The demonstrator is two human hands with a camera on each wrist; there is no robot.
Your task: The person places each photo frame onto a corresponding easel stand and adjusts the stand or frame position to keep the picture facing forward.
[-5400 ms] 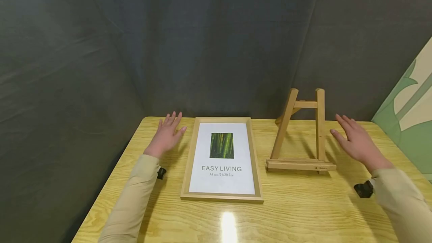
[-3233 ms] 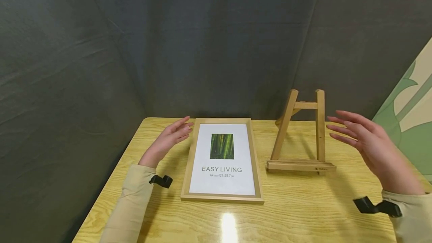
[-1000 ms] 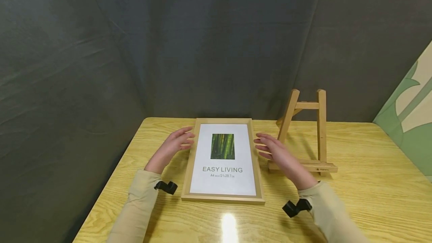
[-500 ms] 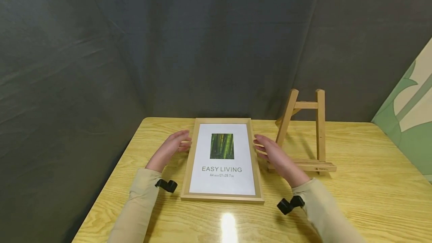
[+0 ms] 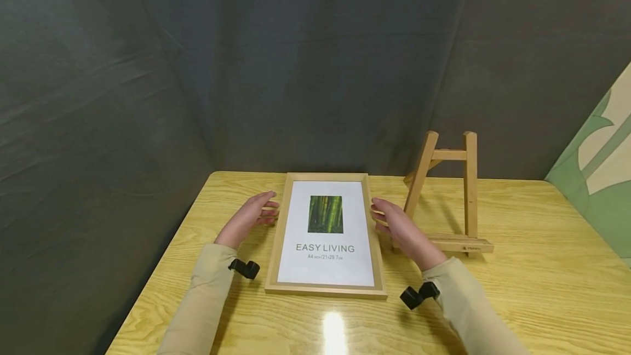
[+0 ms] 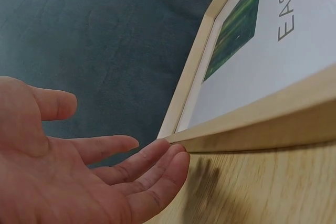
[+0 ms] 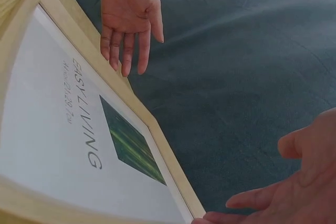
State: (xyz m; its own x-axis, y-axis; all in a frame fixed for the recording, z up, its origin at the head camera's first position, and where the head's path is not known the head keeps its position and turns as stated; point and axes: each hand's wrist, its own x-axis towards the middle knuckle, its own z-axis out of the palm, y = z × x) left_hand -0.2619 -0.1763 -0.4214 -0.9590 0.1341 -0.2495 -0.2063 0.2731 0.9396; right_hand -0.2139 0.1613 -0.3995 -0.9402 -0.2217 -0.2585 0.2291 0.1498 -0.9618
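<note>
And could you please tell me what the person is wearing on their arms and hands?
The person wears plain beige long sleeves, with a small black angular device at each wrist. The left hand and right hand are bare, without gloves.

Dark grey cloth (image 5: 325, 70) hangs behind a wood-grain table (image 5: 542, 234) (a leaf-patterned panel (image 5: 598, 163) shows at right).

The right hand (image 5: 404, 230) partly hides the easel (image 5: 470, 201), whose lettering (image 5: 474, 248) is illegibly small; the left-wrist view crops the frame (image 6: 262, 116).
</note>
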